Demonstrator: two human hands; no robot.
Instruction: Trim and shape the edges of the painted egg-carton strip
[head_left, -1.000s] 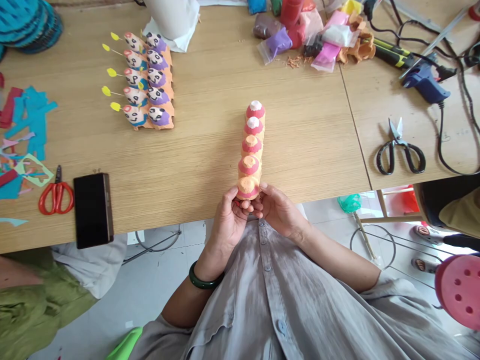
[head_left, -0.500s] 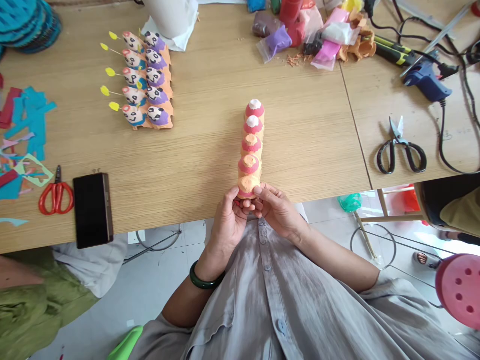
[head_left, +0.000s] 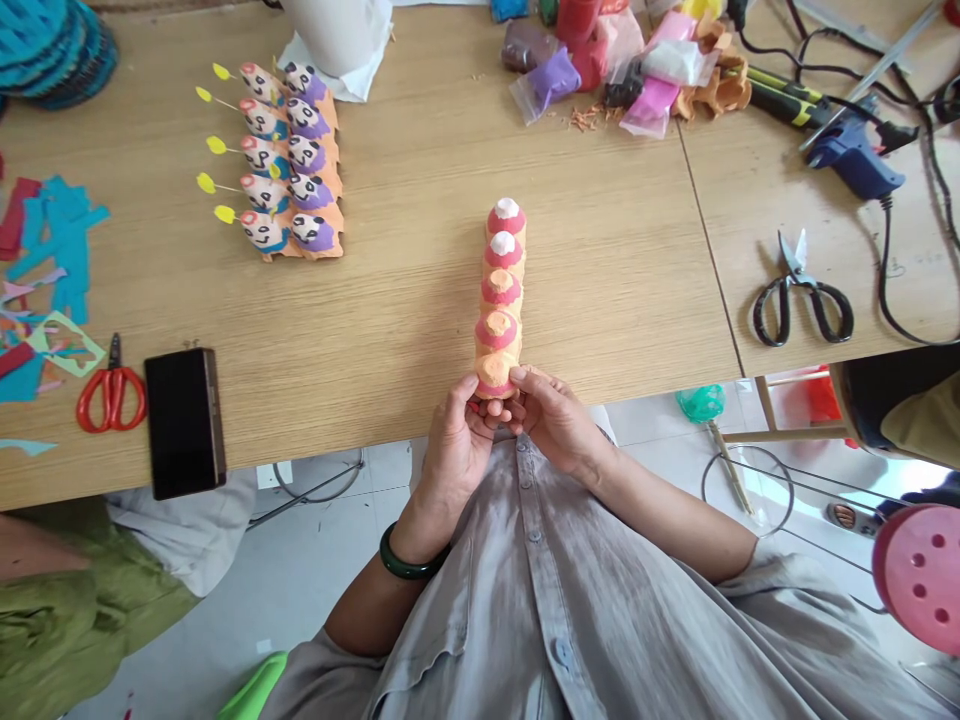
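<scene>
An egg-carton strip [head_left: 501, 300] points away from me over the table's front edge. Its several bumps carry red clay; the two farthest have white tops, and the nearer ones show bare orange tops. My left hand [head_left: 461, 435] grips the near end from the left, thumb at its side and fingers curled beneath. From the right, my right hand [head_left: 556, 415] pinches the same end, with its thumb against the red clay of the nearest bump. The fingers of both hands meet under the strip and are partly hidden.
A decorated egg carton [head_left: 292, 170] with painted faces stands at the back left. Red scissors [head_left: 112, 390] and a phone [head_left: 185, 422] lie at the left; black scissors [head_left: 801, 290] and a blue glue gun [head_left: 855, 155] at the right. Clay packets [head_left: 551, 80] lie at the back.
Both hands keep hold of the egg-carton strip in nearly the same place. My right thumb shifts very slightly at the nearest bump, and the view moves a little.
</scene>
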